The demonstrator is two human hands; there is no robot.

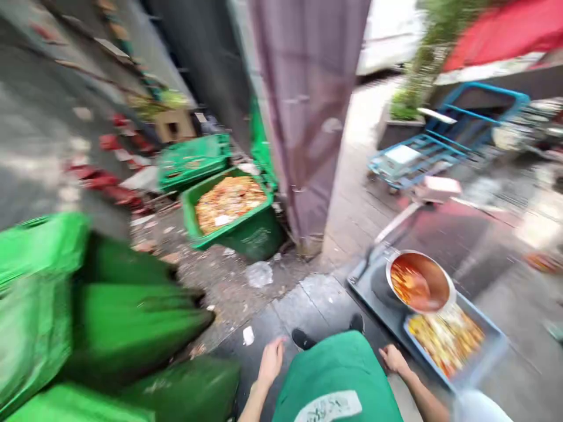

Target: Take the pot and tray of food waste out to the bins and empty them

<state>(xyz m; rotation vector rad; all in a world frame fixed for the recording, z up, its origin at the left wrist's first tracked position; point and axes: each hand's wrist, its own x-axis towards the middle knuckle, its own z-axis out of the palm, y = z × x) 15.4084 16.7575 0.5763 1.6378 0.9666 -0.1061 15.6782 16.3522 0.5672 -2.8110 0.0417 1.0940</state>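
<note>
Landmark: open green bin [253, 230], matt plastic, smooth walls. Food waste inside it [229, 199] looks moist, lumpy. Left of bin, closed wheelie bins [141, 319]: green plastic, slight sheen, smooth. Right of bin, pot [442, 287]: bare metal, smooth, shiny inner wall. Blue-grey tray [488, 366] beside pot, farther right of bin: smooth plastic look. Beyond pot, cart [468, 132]: painted blue, looks metal. Directly below bin, ground [220, 275] rough, gritty; paving [308, 305] below right, smooth, dull sheen. Apron [341, 375], lower right: green cloth, matt.

Head view: food-filled green bin [229, 205], left of centre; metal pot [420, 281] of red food on cart [378, 293], lower right.
</note>
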